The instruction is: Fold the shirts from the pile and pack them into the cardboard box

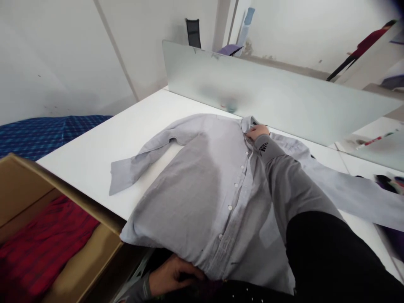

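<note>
A light grey button-up shirt [195, 185] lies front up on the white table [94, 151], sleeves spread to both sides. My right hand [256, 132], on a grey-sleeved arm stretched across the shirt, pinches the collar at the far end. My left hand [172, 275] is at the near table edge, its fingers closed on the shirt's bottom hem.
A cardboard box [63, 202] holding a red garment [41, 248] stands at the near left. A frosted glass divider [284, 97] runs along the table's far edge. Blue checked fabric [47, 130] lies at the left. A dark garment [389, 183] sits at the right edge.
</note>
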The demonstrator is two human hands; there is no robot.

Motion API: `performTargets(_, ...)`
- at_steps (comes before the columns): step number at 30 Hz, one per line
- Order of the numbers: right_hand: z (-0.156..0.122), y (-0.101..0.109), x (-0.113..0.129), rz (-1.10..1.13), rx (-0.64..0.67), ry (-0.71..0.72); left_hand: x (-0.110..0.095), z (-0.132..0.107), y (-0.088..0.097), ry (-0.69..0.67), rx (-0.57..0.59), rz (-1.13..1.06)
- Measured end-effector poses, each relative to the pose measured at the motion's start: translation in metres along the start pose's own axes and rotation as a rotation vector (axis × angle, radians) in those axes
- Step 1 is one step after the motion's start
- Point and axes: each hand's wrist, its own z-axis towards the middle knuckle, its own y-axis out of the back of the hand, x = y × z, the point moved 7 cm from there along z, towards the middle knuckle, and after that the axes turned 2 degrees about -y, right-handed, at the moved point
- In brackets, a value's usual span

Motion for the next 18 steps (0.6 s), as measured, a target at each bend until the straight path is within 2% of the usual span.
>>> performTargets(5, -0.013, 0.009, 0.001, -0.162, -0.219, -0.018, -0.01, 0.001, 0.001, -0.016, 0.003, -0.028)
performTargets(7, -0.016, 0.012, -0.001, -0.18, -0.25, -0.025, -0.016, 0.002, 0.001, -0.035, 0.005, -0.059)
performTargets(12, -0.012, 0.018, -0.011, -0.161, -0.161, -0.04, -0.02, 0.003, -0.002, -0.05, 0.027, -0.074)
performTargets(14, -0.013, 0.022, -0.015, -0.147, -0.113, -0.027, -0.023, 0.001, -0.001, -0.117, -0.004, -0.047)
performTargets(16, -0.017, 0.026, -0.017, -0.134, -0.085, 0.0, -0.034, -0.006, 0.0, -0.221, -0.028, 0.028)
performTargets(18, -0.025, 0.03, -0.018, -0.115, -0.068, 0.034, -0.055, -0.015, -0.001, -0.318, -0.012, 0.176)
